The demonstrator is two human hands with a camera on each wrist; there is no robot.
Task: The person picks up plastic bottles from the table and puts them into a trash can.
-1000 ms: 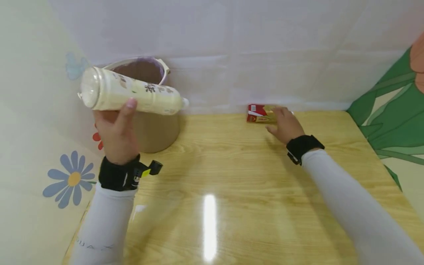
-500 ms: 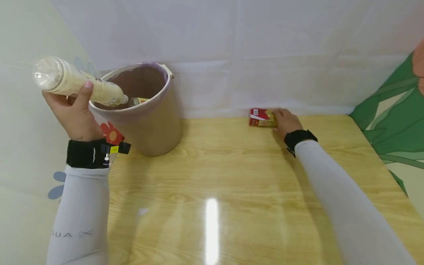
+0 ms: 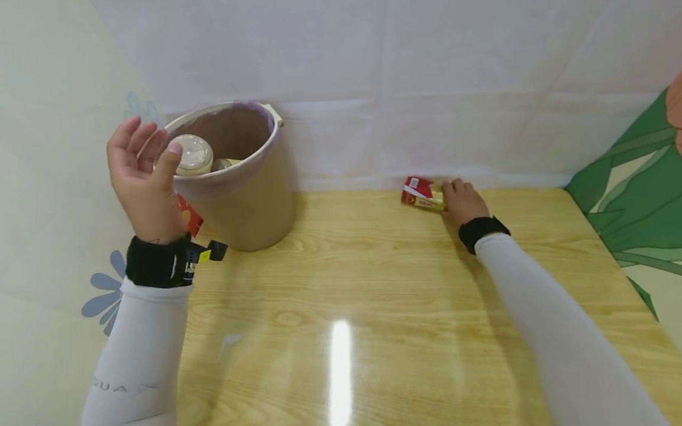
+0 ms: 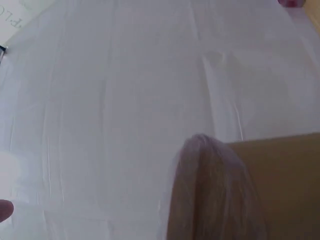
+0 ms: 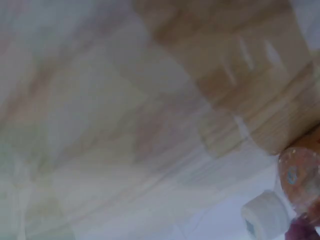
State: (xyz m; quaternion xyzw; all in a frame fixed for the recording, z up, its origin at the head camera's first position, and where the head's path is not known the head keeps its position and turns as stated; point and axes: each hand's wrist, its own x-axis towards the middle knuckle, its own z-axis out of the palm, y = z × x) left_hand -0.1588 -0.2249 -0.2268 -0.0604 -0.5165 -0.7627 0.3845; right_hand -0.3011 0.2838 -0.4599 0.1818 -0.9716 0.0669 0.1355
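Note:
My left hand is beside the left rim of a beige bin, fingers spread and holding nothing. A cream-coloured plastic bottle stands bottom up inside the bin, close by my thumb. In the left wrist view, one fingertip shows at the left edge, apart from the bin's plastic-lined rim. At the back of the table my right hand grips the right end of a bottle with a red and gold label, lying on its side. A white cap appears in the right wrist view.
Another item, mostly hidden by the rim, lies in the bin. The wood-grain table backs onto a white-covered wall. Painted green leaves mark the right wall; the left wall carries flowers.
My left hand tipped the cream bottle into the bin, let go, and has moved slightly right. My right hand has closed on the red and gold bottle, which has turned slightly.

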